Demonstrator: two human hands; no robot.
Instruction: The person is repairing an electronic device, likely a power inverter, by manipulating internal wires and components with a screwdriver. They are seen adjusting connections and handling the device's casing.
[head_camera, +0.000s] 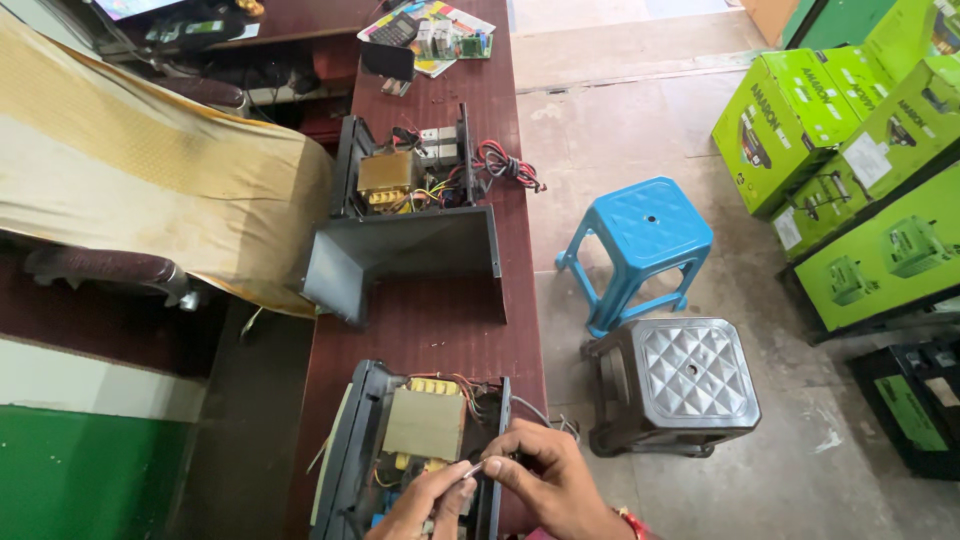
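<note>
At the table's near edge, the right hand (553, 478) and left hand (428, 503) pinch a small metal tool (473, 468) together, its tip over the open unit (415, 450), just right of the transformer (425, 422). Farther along the table stands a second opened chassis (405, 215).

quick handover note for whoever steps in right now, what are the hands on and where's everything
Left hand: fingers pinch a small thin metal piece at the near open unit.
Right hand: fingertips meet the left at the same spot, on the unit's right edge, beside loose wires.
Near unit: cover off, transformer exposed.
Second open unit sits farther up the wooden bench, its cover standing in front of it.
Blue stool and grey stool stand on the floor to the right.
Both units are still open.
</note>
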